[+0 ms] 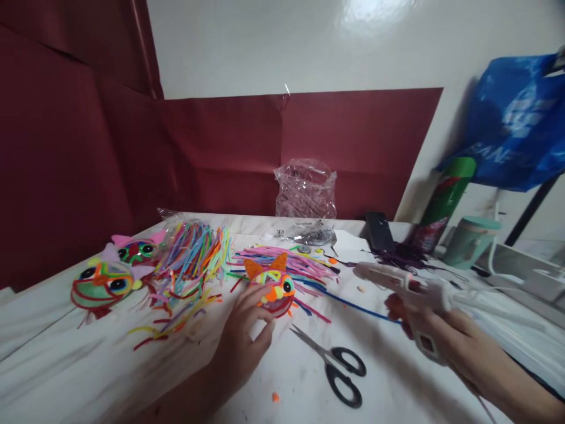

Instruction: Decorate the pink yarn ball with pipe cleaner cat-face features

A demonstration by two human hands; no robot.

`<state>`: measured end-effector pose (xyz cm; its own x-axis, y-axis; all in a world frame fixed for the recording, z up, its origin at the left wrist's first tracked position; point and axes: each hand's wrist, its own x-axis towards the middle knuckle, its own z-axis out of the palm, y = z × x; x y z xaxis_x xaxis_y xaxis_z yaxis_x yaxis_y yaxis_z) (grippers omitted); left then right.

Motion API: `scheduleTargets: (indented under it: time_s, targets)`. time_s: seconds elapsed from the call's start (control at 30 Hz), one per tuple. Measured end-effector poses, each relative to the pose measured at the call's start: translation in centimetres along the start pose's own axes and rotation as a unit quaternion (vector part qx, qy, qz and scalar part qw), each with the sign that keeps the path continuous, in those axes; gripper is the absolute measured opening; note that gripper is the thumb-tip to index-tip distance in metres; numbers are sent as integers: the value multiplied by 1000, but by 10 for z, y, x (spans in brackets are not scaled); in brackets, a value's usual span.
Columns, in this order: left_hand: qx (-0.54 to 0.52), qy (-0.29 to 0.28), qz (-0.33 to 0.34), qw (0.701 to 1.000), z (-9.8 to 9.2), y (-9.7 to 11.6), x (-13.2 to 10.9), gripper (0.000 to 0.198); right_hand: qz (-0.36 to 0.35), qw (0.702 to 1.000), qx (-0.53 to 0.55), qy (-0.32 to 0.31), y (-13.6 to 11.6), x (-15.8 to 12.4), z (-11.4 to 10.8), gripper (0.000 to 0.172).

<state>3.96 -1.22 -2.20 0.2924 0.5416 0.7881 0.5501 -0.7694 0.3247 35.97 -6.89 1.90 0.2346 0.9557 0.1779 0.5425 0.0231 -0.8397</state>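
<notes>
My left hand (247, 330) is over the left side of a craft animal face (282, 297) with orange ears, a googly eye and a red rim. Its fingers are curved, with the thumb apart from them; whether the fingertips touch the face cannot be made out. In my right hand (441, 330) is a white hot glue gun (397, 280), held above the table with its nozzle pointing left. Scissors (329, 356) with black handles lie between my hands, blades toward the face. Two more craft faces, one pale green (99, 285) and one pink-eared (139, 250), lie at the left.
Many coloured pipe cleaners (194, 253) spread across the middle and left. Behind them sits clear plastic packaging (304, 191). At the right are a black phone (379, 231), dark purple strands (404, 254), a green spray can (445, 203), a mint cup (472, 241) and a hanging blue bag (516, 121).
</notes>
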Motion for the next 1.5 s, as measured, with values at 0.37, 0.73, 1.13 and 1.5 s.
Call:
scheduleTargets:
  time_s: [0.37, 0.73, 1.13, 1.5]
  targets:
    - [39, -28, 101, 994, 14, -12, 12, 17, -85, 984, 23, -153, -51, 3, 59, 40]
    - [76, -72, 159, 982, 13, -6, 1, 20, -72, 981, 1, -180, -42, -8, 62, 39]
    - [65, -68, 169, 981, 14, -5, 1, 22, -100, 979, -21, -179, -44, -7, 65, 34]
    - [79, -73, 174, 979, 12, -4, 2, 20, -80, 980, -17, -182, -44, -9, 66, 33]
